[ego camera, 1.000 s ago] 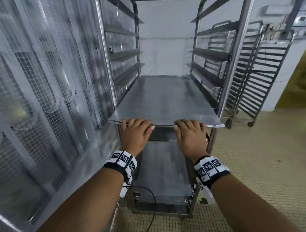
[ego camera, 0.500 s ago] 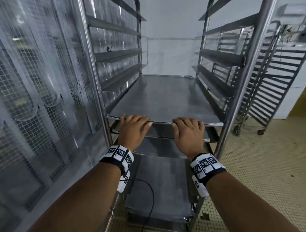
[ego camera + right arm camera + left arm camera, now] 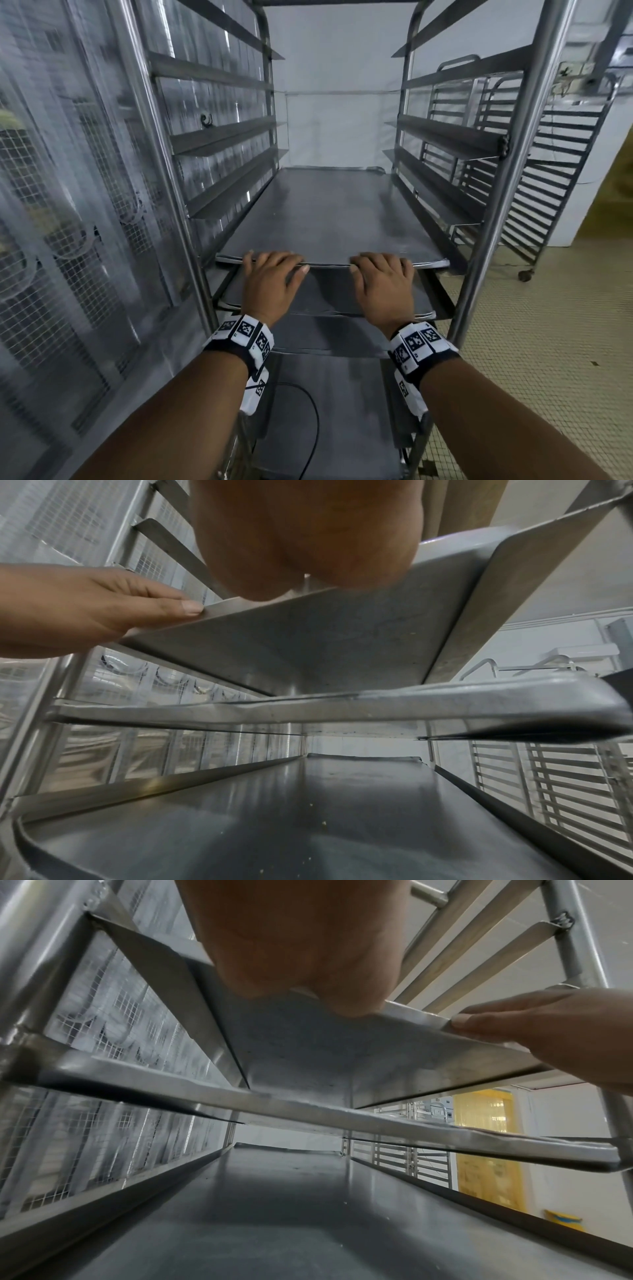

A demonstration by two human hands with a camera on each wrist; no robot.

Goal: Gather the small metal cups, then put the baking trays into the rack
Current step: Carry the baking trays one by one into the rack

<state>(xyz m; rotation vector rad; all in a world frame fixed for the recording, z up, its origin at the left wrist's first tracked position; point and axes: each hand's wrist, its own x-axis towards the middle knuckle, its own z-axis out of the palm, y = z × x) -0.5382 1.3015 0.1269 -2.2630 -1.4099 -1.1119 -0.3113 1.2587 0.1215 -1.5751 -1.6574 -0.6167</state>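
Both hands on the near edge of the top tray. Left hand sits left of centre, right hand right of centre, well apart. Fingers of both lie over the rim, close together and nearly straight, palms behind the edge. Left thumb runs along the rim, pressed flat against it; same for the right thumb. Flat push contact, not a wrap, as far as the wrist views show.

Tray sits level on a pair of runners in the rack, nearly all the way in; its near edge is roughly flush with the front posts. Far end reaches close to the back of the rack.

Second tray one slot below, its near edge sticking out a bit further toward me. Third tray lower again.

Runners above the top tray hold nothing.

Left of the rack: mesh panel behind plastic sheet. Right: another rack on castors, tiled floor. Black cable loops near my left wrist. Cups not in sight.
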